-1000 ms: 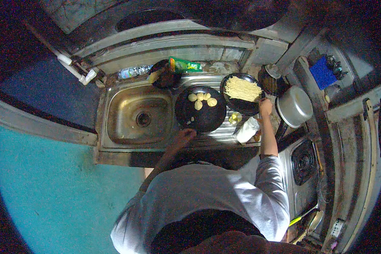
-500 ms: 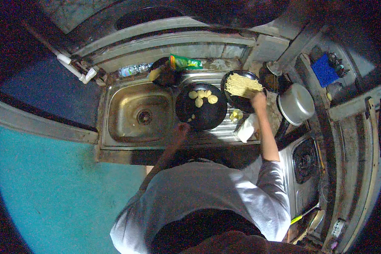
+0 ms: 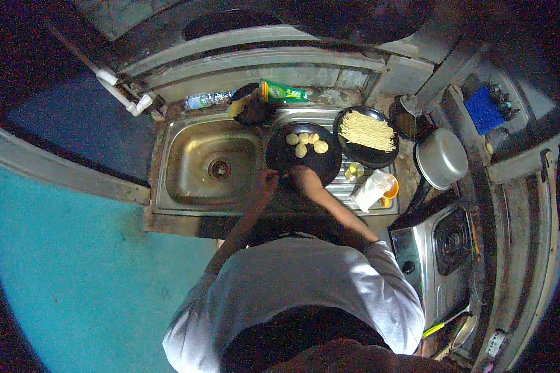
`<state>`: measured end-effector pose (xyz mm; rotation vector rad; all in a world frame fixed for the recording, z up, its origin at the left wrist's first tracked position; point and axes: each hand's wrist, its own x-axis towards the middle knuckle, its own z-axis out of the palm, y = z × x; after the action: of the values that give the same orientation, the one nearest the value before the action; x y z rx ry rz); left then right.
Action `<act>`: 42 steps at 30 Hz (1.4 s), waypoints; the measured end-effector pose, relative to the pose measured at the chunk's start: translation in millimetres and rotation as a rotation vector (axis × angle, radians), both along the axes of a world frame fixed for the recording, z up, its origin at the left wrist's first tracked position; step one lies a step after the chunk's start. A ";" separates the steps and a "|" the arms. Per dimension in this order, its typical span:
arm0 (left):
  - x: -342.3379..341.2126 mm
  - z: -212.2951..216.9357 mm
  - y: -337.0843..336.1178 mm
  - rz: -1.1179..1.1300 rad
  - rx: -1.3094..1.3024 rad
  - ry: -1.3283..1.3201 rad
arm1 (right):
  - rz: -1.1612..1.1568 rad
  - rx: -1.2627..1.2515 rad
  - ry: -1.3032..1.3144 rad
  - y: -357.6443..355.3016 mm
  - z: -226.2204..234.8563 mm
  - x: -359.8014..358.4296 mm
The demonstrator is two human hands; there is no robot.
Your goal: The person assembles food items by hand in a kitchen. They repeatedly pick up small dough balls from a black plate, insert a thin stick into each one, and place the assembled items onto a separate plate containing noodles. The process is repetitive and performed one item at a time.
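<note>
1. head view: we see a steel sink (image 3: 190, 140), smooth with rounded corners, left of our landmark, the round black pan (image 3: 325, 166).
2. that pan looks shallow and glossy.
3. right of the pan, a black plate (image 3: 353, 151) bears thin pale strands (image 3: 367, 132) laid alongside each other.
4. farther right of the pan stands a rounded, dull metal pot (image 3: 443, 158).
5. at the pan's near edge, our left hand (image 3: 269, 179) and right hand (image 3: 306, 180) almost meet, fingers curled; we cannot tell how far open they are or what they hold. we judge the step to be fingertip work, calling for a light pinch.
6. pale pieces (image 3: 320, 147), roundish and matte, cluster in the pan's far half.
</note>
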<state>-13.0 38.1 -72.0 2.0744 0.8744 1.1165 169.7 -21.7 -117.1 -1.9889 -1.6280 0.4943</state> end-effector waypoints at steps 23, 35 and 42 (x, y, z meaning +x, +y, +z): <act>68.5 30.5 2.1 -0.248 -0.405 0.025 | -0.467 0.126 1.477 -60.2 89.8 26.9; 78.1 -4.5 24.3 -0.116 0.062 0.791 | -0.362 0.353 0.360 -29.4 76.0 26.0; 70.7 24.6 10.0 0.062 0.235 0.447 | -0.360 0.538 -0.053 -25.4 82.9 11.2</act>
<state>57.7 48.1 -47.4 2.5660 1.0618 0.8268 180.9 -47.1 -34.2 -1.8200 -1.2191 -0.1255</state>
